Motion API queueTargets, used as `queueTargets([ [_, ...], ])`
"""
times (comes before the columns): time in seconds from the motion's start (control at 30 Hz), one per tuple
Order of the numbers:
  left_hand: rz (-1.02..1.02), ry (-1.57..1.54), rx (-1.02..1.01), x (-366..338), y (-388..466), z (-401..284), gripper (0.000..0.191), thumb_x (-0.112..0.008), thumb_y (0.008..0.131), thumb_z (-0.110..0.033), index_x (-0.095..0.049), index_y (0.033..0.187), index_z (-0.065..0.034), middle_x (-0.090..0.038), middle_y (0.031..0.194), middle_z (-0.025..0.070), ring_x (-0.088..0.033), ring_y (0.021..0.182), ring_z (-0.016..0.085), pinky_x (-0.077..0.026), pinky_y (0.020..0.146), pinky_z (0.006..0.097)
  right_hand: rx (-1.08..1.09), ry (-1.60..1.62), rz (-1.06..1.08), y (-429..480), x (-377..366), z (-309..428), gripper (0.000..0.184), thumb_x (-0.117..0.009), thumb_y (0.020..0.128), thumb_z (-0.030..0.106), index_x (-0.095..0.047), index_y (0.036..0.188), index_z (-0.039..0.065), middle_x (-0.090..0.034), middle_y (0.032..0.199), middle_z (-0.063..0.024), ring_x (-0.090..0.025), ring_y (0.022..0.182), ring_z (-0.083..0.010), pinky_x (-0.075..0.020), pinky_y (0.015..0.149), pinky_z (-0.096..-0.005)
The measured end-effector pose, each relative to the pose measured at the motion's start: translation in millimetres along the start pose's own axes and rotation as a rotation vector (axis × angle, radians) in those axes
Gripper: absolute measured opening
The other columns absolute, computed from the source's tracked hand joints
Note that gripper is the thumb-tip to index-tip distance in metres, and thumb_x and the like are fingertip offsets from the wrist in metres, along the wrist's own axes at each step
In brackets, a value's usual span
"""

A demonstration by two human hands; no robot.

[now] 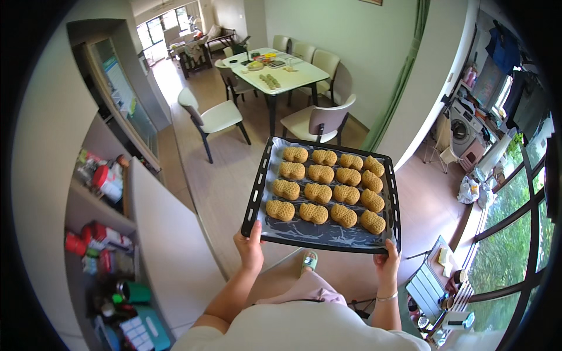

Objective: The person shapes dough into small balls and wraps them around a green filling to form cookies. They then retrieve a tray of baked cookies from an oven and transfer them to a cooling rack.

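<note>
Between my two hands is a black baking tray (322, 250), lined with baking paper (303, 230). Rows of golden-brown, peanut-shaped pastries (318, 193) with a netted pattern lie on the paper. My left hand (250, 250) grips the near left corner, thumb on the rim. At the near right corner my right hand (387, 261) holds the rim in the same way, with a bracelet (387, 297) on that wrist. The tray is out in front of my body above the floor. The fingers under it are hidden.
Ahead stands a dining table (303, 77) with several chairs around it; one chair (215, 114) is pulled out on the left. An open cabinet door (171, 215) and stocked shelves are at my left. A folding table (426, 287) stands by the windows at right, with bags (470, 191) beyond.
</note>
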State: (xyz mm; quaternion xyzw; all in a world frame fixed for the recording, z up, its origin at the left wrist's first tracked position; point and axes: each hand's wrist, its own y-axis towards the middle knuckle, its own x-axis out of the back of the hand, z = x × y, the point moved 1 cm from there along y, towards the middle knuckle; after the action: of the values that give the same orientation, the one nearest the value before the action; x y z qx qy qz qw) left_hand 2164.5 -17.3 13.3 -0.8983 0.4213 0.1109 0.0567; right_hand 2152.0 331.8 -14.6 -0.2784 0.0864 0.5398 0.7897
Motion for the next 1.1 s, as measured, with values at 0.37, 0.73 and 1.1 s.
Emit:
queueTargets([
  [0.37, -0.044, -0.082, 0.023, 29, 17, 66, 0.02, -0.07, 0.087, -0.025, -0.067, 0.079, -0.0075, -0.056, 0.067, -0.0049, -0.048, 0.054, 0.004, -0.034, 0.043, 0.0215, 0.048, -0.016, 0.123, 13, 2, -35, 0.016, -0.062, 0.088, 0.015, -0.051, 0.078, 0.007, -0.051, 0.055, -0.0017, -0.043, 0.036, -0.0115, -0.032, 0.034, -0.0241],
  [0.73, 0.062, -0.225, 0.047, 23, 63, 134, 0.024, -0.07, 0.089, -0.027, -0.065, 0.077, -0.0063, -0.053, 0.064, -0.0048, -0.045, 0.05, 0.004, -0.036, 0.044, 0.0212, 0.206, -0.004, -0.037, 26, 3, -90, 0.023, -0.063, 0.088, 0.017, -0.05, 0.07, 0.011, -0.044, 0.049, 0.0004, -0.038, 0.035, -0.01, -0.0283, 0.035, -0.0236],
  [1.1, 0.135, -0.43, 0.064, 19, 76, 192, 0.028, -0.07, 0.09, -0.026, -0.06, 0.068, -0.0107, -0.054, 0.06, -0.0042, -0.047, 0.048, 0.005, -0.039, 0.044, 0.0207, 0.301, -0.04, -0.029, 47, 12, -110, 0.019, -0.065, 0.088, 0.019, -0.052, 0.077, 0.01, -0.048, 0.053, -0.0001, -0.042, 0.038, -0.0096, -0.0304, 0.036, -0.0223],
])
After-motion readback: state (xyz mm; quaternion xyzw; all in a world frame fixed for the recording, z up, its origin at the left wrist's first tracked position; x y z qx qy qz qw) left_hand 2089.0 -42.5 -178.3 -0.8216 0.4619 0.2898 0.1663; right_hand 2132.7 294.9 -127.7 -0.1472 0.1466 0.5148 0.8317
